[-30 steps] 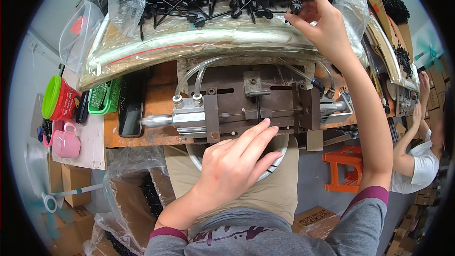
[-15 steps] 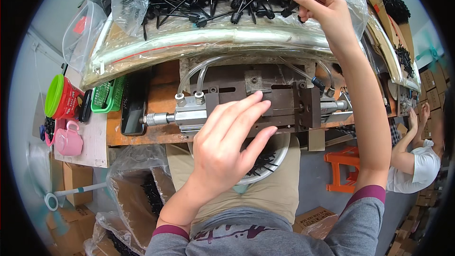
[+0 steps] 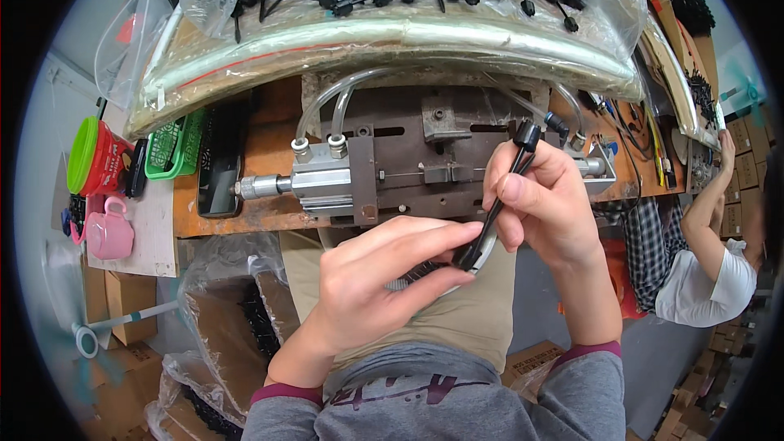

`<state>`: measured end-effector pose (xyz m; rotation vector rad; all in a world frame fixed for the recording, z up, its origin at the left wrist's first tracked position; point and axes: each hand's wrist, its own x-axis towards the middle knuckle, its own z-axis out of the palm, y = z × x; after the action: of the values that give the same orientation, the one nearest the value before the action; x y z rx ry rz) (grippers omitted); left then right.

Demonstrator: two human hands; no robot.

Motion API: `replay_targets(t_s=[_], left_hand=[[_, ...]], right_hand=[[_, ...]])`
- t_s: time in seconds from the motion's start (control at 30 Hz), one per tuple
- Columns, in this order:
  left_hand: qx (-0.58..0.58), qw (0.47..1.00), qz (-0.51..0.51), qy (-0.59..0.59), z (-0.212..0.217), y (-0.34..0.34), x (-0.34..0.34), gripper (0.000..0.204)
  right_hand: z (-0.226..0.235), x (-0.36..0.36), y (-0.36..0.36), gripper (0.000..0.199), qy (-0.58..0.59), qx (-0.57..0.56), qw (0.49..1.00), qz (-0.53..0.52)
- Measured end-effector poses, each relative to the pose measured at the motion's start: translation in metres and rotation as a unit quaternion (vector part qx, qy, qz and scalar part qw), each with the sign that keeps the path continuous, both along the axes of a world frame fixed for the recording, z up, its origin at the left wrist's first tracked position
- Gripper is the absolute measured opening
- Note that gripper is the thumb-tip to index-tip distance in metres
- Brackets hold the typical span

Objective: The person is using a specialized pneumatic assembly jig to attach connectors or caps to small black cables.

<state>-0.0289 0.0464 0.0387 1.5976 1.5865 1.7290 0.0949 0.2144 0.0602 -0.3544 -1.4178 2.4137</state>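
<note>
Our right hand pinches a black stick over the front edge of the bench. Our left hand touches its low end; we can't quite tell if it grips.

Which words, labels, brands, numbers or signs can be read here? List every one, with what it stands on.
None reads clearly.
Red plastic tub with lime-green rim: pale printing, too small and blurred.
Grey cloth shirt with maroon cuffs: purple lettering, distorted by folds.
Brown cardboard boxes stacked at right: dark marks, too small.
Slim black plastic piece: no lettering visible.
</note>
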Motion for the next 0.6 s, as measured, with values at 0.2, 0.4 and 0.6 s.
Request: replay_targets(t_s=[0.2,0.4,0.6], left_hand=[[-0.017,0.994,0.04,0.105,-0.014,-0.011,0.004,0.039],[-0.1,0.939,0.109,0.31,-0.039,0.009,0.015,0.029],[-0.128,0.913,0.128,0.365,-0.036,0.022,0.014,0.027]], right_hand=[[-0.006,0.007,0.011,0.014,0.061,0.173,0.958,-0.219],[-0.01,0.016,0.002,0.029,0.006,0.338,0.898,-0.281],[-0.016,0.036,-0.005,0.052,0.099,0.285,0.924,-0.234]])
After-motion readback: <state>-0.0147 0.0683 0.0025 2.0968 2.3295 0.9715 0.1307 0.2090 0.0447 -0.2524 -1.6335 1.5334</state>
